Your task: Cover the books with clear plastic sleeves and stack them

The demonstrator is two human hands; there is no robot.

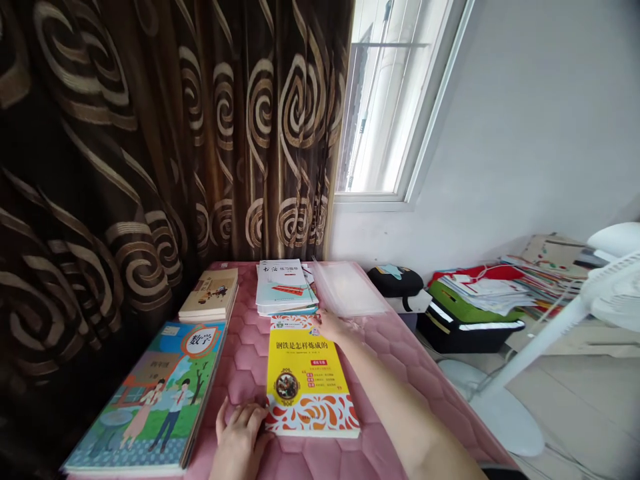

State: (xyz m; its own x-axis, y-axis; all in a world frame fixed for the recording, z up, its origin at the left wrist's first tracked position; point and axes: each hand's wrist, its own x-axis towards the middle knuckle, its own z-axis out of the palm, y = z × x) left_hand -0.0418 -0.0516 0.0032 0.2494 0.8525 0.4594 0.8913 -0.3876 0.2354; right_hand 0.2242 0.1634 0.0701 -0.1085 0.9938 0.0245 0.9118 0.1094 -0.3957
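Left hand (239,437) rests loosely curled, not gripping, against the lower left edge of a yellow paperback (307,373); right hand (333,325) lies open, fingertips on its top corner. Book's long axis points straight away, title end far, on a pink quilted mat (400,373)

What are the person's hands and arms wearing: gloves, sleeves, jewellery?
The left hand and right hand are bare, without gloves. The right forearm shows no sleeve, watch or bracelet, and no rings are visible on the fingers.
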